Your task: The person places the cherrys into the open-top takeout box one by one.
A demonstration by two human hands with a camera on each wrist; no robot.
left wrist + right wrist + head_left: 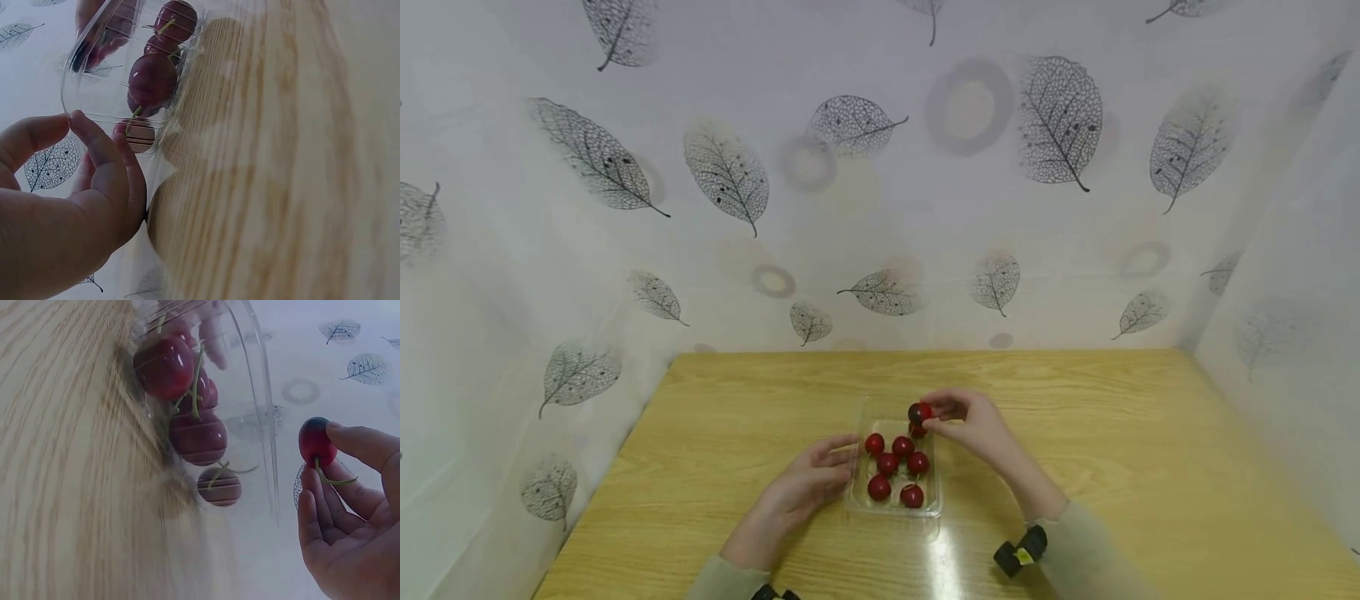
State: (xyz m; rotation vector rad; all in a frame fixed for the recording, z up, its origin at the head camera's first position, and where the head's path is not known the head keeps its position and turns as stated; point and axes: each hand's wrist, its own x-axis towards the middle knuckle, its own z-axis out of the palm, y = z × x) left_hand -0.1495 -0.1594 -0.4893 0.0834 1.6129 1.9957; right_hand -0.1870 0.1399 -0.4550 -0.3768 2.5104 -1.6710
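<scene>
A clear plastic box (857,500) of dark red cherries (887,464), some with green stems, stands on the table before me. Above its far right corner, my right hand (970,425) pinches one cherry (317,441) between thumb and fingers. That cherry is dark at the top, and its green stem hangs below, as the right wrist view shows. On the box's left side is my left hand (808,483). Its thumb and a fingertip meet at the clear rim in the left wrist view (81,162), with other fingers against the wall.
The wooden table (722,408) spreads out on both sides of the box. A pale sheet (880,208) with a leaf print hangs behind the table and along its sides. Dark straps with small devices (1021,552) sit on the wrists.
</scene>
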